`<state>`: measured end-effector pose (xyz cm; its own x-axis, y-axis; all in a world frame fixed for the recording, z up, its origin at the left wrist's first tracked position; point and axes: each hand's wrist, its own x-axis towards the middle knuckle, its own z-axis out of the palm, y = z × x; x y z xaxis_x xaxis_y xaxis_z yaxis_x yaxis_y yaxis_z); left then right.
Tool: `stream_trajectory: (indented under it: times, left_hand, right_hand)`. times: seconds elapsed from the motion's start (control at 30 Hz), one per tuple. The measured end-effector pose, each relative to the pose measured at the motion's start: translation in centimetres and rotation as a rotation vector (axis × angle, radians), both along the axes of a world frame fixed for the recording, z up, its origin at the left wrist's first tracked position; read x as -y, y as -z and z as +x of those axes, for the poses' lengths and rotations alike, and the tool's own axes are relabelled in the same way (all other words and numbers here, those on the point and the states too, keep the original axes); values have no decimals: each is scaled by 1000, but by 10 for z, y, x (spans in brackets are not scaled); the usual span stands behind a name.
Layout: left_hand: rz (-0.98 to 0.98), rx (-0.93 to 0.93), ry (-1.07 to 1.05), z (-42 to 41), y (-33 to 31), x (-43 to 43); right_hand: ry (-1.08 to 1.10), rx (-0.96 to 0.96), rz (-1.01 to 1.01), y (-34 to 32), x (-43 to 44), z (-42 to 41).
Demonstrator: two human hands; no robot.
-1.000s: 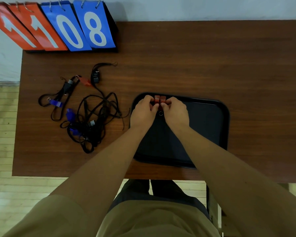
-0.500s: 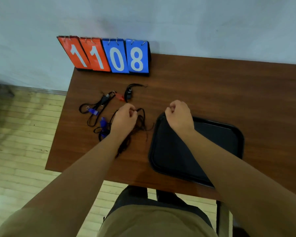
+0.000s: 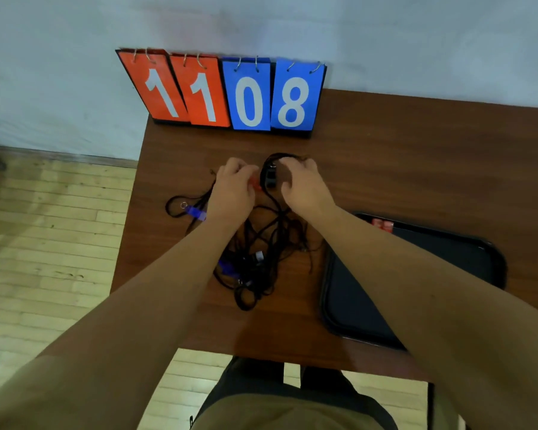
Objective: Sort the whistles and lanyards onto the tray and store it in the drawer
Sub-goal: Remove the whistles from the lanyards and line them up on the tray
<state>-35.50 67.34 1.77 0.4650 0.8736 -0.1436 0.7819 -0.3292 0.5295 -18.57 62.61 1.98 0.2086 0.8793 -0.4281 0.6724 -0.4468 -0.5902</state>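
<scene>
A black tray (image 3: 491, 262) lies on the right of the brown table, with two red whistles (image 3: 382, 224) at its far left corner. A tangle of black lanyards (image 3: 261, 256) with blue whistles (image 3: 227, 268) lies left of the tray. Another blue whistle (image 3: 196, 211) on a lanyard sits further left. My left hand (image 3: 233, 190) curls over a red whistle (image 3: 255, 184). My right hand (image 3: 302, 187) closes around a black whistle (image 3: 269, 176) and its cord. Both hands are at the far end of the tangle.
A flip scoreboard (image 3: 230, 91) reading 1108 stands at the table's far left edge against the wall. The table's left edge (image 3: 128, 231) drops to a wooden floor. My legs show below the near edge.
Both hands left the tray, where the red whistles stay, and moved far and left to the whistles beyond the tangle. The camera view shifted left.
</scene>
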Motion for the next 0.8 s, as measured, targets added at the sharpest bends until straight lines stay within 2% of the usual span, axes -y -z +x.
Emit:
stream_trajectory:
  times: [0.2, 0.37, 0.53, 0.67, 0.8]
  left_hand:
    - [-19, -107, 123, -8, 22, -19]
    - [-74, -160, 142, -16, 27, -16]
    - [-195, -33, -82, -18, 15, 0]
    - [-381, 110, -296, -13, -2, 20]
    - [-481, 214, -355, -5, -19, 40]
  right_hand:
    - [-197, 152, 1, 23, -5, -8]
    - [-217, 348, 76, 27, 6, -15]
    - [-308, 367, 133, 26, 13, -18]
    - [-111, 247, 95, 21, 25, -12]
    - [439, -121, 123, -6, 49, -4]
